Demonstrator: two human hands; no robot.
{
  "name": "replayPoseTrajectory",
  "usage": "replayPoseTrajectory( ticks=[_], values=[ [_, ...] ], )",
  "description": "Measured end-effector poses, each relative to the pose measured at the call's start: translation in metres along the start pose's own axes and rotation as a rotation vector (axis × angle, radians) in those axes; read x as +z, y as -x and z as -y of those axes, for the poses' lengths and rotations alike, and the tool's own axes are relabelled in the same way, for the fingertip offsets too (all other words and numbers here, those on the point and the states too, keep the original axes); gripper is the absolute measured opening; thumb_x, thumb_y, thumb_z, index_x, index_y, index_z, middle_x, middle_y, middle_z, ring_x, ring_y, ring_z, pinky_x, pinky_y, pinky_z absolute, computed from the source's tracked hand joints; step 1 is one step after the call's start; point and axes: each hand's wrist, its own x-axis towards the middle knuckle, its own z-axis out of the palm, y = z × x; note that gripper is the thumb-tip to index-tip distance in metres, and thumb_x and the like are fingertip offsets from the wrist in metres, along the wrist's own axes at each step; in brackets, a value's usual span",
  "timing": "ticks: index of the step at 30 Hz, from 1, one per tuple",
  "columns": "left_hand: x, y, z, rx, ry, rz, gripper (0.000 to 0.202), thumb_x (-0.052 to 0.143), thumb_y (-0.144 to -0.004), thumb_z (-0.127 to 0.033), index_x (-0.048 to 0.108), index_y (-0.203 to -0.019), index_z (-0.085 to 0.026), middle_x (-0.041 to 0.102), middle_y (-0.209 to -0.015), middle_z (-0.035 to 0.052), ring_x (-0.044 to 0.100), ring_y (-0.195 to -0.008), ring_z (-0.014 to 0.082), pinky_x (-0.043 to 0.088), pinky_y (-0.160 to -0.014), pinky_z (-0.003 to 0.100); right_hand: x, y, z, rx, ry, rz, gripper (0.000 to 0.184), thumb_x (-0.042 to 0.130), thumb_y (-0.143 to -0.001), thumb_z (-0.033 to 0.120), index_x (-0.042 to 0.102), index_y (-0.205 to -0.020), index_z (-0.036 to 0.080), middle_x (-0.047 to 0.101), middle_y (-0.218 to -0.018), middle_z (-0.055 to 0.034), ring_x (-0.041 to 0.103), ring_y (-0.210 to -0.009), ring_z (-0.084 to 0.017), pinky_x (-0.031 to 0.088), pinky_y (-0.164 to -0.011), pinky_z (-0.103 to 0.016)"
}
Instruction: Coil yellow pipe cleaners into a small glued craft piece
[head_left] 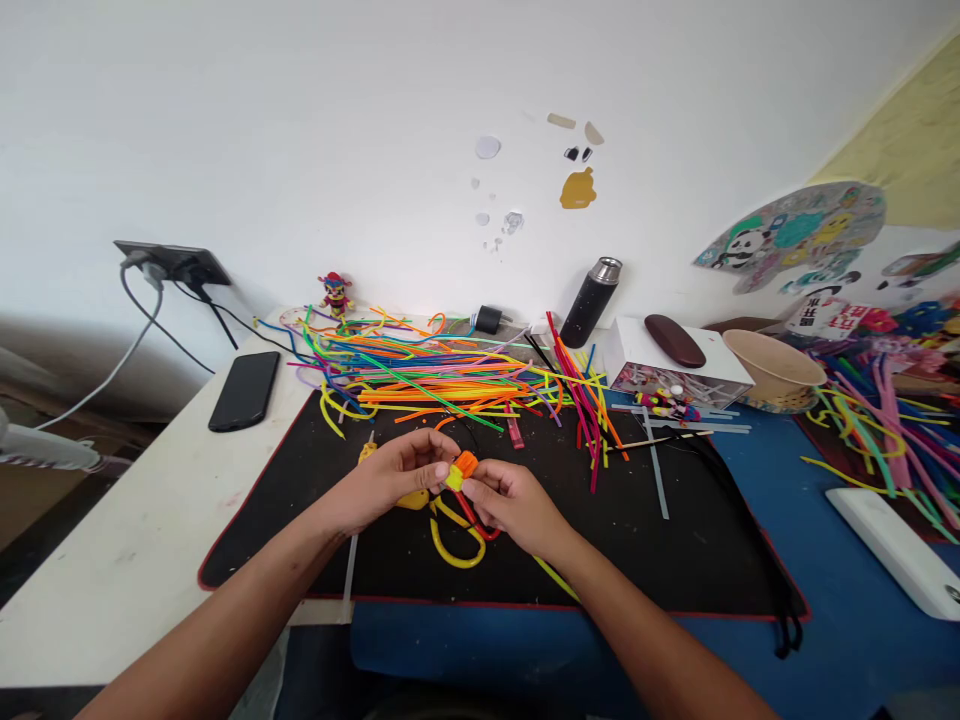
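Note:
Between my two hands, above the black mat (270,530), is a small orange and yellow bent pipe-cleaner piece (461,468). My left hand (390,480) pinches it from the left, thumb on the yellow part. From the right, the fingers of my right hand (517,500) close on its other side. A yellow-green pipe cleaner (556,580) shows below my right wrist; whether it joins the piece is hidden. Scissors (459,562) with yellow and red handles lie under my hands, blades hidden. Partly behind my left hand is a yellow glue gun (412,499) with a translucent glue stick (350,575).
A wide pile of coloured pipe cleaners (435,375) lies along the back. A phone (244,391) is at the left. Toward the right stand a black flask (591,303), a white box (630,350) and a paper bowl (776,365). A black cord (739,520) crosses the mat's right side.

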Motion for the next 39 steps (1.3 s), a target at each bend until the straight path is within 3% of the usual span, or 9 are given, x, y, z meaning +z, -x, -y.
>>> replayPoseTrajectory(
  ticks=[5, 11, 21, 26, 39],
  values=[
    [0.002, -0.001, 0.015, -0.016, 0.053, 0.02, 0.043, 0.092, -0.075, -0.035, 0.068, -0.107, -0.021, 0.068, -0.1, 0.0027, 0.062, -0.091, 0.0175, 0.05, -0.083, 0.03, 0.0, -0.004, -0.006, -0.007, -0.011, -0.054, 0.048, 0.072, -0.085, 0.067, 0.064, -0.085, 0.019, 0.049, -0.054, 0.0082, 0.035, -0.047, -0.009, 0.026, -0.047, -0.025],
    [0.006, -0.007, 0.028, 0.034, 0.026, -0.029, 0.038, 0.09, -0.077, -0.033, 0.066, -0.103, -0.02, 0.066, -0.098, 0.0018, 0.062, -0.088, 0.0168, 0.05, -0.082, 0.031, 0.001, -0.004, -0.009, -0.019, 0.007, -0.064, 0.045, 0.071, -0.087, 0.062, 0.063, -0.084, 0.018, 0.049, -0.055, 0.0079, 0.037, -0.048, -0.009, 0.028, -0.048, -0.025],
    [0.01, -0.004, 0.02, 0.013, 0.062, -0.127, 0.038, 0.089, -0.077, -0.038, 0.067, -0.102, -0.021, 0.067, -0.091, -0.0007, 0.064, -0.079, 0.0143, 0.052, -0.075, 0.028, 0.002, -0.002, -0.005, -0.014, 0.0, -0.069, 0.044, 0.071, -0.088, 0.06, 0.069, -0.092, 0.017, 0.048, -0.053, 0.0082, 0.036, -0.047, -0.009, 0.03, -0.048, -0.025],
    [0.01, -0.004, 0.019, 0.043, 0.114, -0.199, 0.037, 0.089, -0.078, -0.036, 0.066, -0.103, -0.02, 0.067, -0.092, -0.0011, 0.067, -0.076, 0.0134, 0.054, -0.074, 0.027, 0.003, -0.003, -0.008, -0.008, 0.004, -0.113, 0.042, 0.071, -0.087, 0.06, 0.068, -0.087, 0.018, 0.048, -0.052, 0.0078, 0.036, -0.046, -0.009, 0.028, -0.047, -0.025],
    [0.012, -0.003, 0.018, 0.003, 0.214, -0.235, 0.042, 0.093, -0.073, -0.039, 0.067, -0.098, -0.019, 0.071, -0.085, -0.0011, 0.069, -0.072, 0.0132, 0.054, -0.073, 0.026, 0.004, -0.003, -0.009, -0.019, 0.015, -0.154, 0.04, 0.07, -0.087, 0.059, 0.066, -0.083, 0.019, 0.045, -0.052, 0.0081, 0.035, -0.046, -0.01, 0.026, -0.047, -0.025]
  ],
)
